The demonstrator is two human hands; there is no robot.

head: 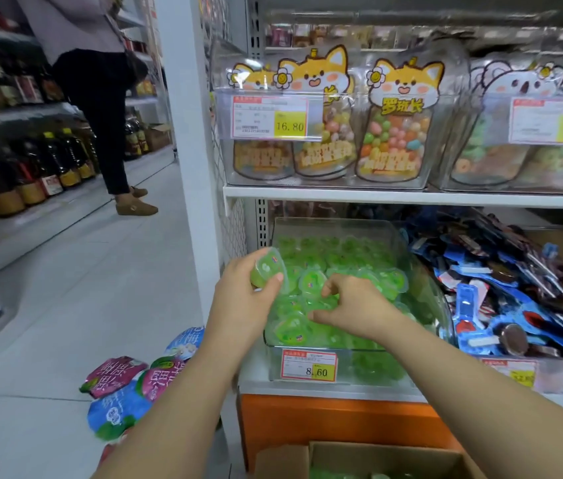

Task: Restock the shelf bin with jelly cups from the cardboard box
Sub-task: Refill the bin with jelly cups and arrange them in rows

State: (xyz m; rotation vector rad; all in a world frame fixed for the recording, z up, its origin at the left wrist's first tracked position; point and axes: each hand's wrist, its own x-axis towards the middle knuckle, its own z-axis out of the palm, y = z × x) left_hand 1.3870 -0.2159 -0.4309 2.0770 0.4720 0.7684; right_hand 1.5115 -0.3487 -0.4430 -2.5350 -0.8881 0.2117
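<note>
Far left: dark glass bottles with yellow caps [62,160] stand on aisle shelves; a person in dark trousers [107,133] stands beside them.
Floor: pink and blue foil snack pouches [121,392] lie heaped by the shelf post.
Left hand [242,302]: raised at the bin's left edge, thumb and fingers gripping one green jelly cup [269,269], tilted.
Bin: clear plastic shelf bin [342,226] on the lower shelf, well filled with green jelly cups [352,261].
Right hand [349,305]: over the pile, fingers curled, tips on the cups; cannot tell if it pinches one.
Box: brown cardboard box [376,456] below, open, green cups inside.
Right: blue snack packets [515,295] piled in the neighbouring bin.
</note>
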